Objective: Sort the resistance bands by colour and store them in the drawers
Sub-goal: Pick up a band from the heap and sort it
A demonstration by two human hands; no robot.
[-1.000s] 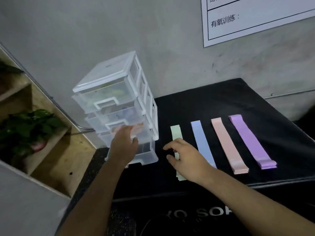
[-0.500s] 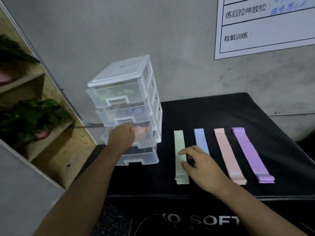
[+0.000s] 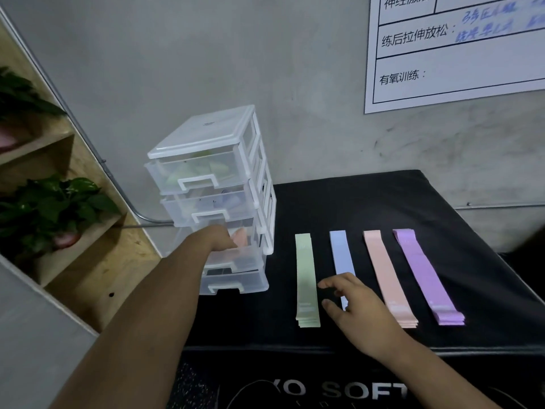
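A clear plastic drawer unit with several drawers stands at the left of the black table. Its third drawer is pulled out a little and holds a pink band. My left hand reaches over that drawer's front edge, next to the pink band; its fingertips are hidden. On the table, stacks of bands lie side by side: green, blue, pink and purple. My right hand hovers over the near end of the blue stack, fingers loosely spread and holding nothing.
A wooden shelf with potted plants stands left of the table. A grey wall with a white printed chart is behind. The top drawer holds green bands and the second holds blue ones.
My right hand moved from the green stack rightward to the blue stack. My left hand stayed at the third drawer, which now sits further out. The view shifted, so everything sits further right in frame.
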